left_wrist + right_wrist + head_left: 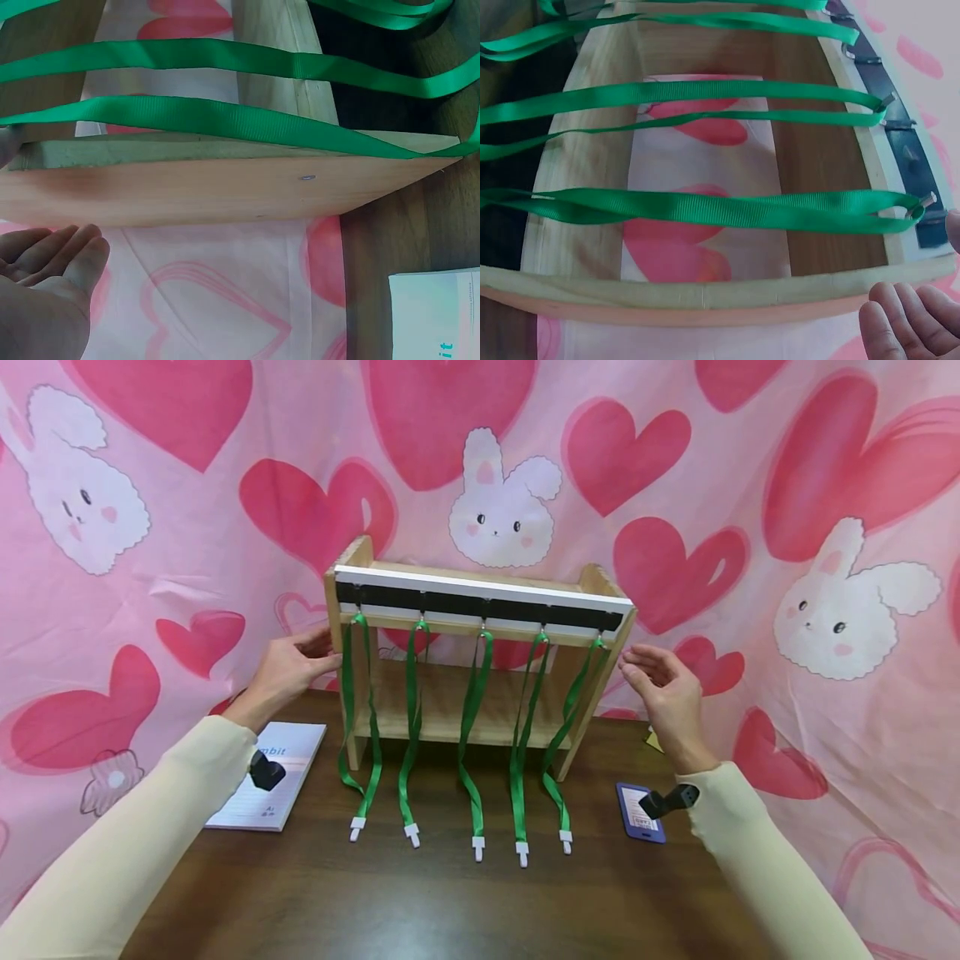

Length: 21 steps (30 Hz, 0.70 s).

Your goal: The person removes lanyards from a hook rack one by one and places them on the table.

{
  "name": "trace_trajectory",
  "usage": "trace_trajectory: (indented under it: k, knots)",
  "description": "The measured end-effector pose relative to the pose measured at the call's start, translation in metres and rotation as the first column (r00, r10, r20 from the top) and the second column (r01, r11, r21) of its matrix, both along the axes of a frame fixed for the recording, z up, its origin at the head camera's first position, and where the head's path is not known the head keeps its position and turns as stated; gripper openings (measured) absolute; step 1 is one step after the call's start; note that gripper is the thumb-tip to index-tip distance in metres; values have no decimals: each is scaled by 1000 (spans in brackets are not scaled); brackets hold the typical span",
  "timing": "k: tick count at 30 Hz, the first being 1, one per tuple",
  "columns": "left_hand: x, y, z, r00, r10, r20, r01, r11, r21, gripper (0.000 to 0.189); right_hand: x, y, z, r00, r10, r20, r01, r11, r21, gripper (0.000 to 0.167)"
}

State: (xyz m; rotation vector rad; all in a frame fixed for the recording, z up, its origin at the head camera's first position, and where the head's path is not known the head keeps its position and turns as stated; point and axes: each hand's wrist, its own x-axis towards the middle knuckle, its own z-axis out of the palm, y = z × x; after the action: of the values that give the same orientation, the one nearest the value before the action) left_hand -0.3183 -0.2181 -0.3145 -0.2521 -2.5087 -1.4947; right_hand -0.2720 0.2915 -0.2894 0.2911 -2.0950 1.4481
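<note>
A wooden rack (465, 702) stands on the table with a white front board (480, 583) and a black strip (450, 602) along its top. Several green lanyards (474, 693) hang from small metal hooks on that strip, their white clips (478, 848) lying toward the front. At the rack's left upright is my left hand (281, 672), thumb near the front edge, fingers loosely bent beside the side panel (187, 191); firm contact cannot be made out. My right hand (667, 693) hovers just off the right upright (705, 296), fingers slightly bent, holding nothing.
A white notepad (273, 777) lies on the brown table (420, 910) left of the rack. To the right are a blue card holder (641, 814) and a small yellow item (654, 740). A pink curtain (315, 410) with hearts and rabbits hangs behind.
</note>
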Motion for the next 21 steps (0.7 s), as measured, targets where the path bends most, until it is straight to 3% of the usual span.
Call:
trace_trajectory:
  k: [8,21]
  knots:
    - [-1,3,1,999,37,26,-35,998,-45,73,-2,-11,4,1000,12,1,-12,1000,1,39]
    - [-3,12,-2,997,54,-59,-58,996,-65,59,-6,-21,6,1000,-24,-18,25,998,49,36]
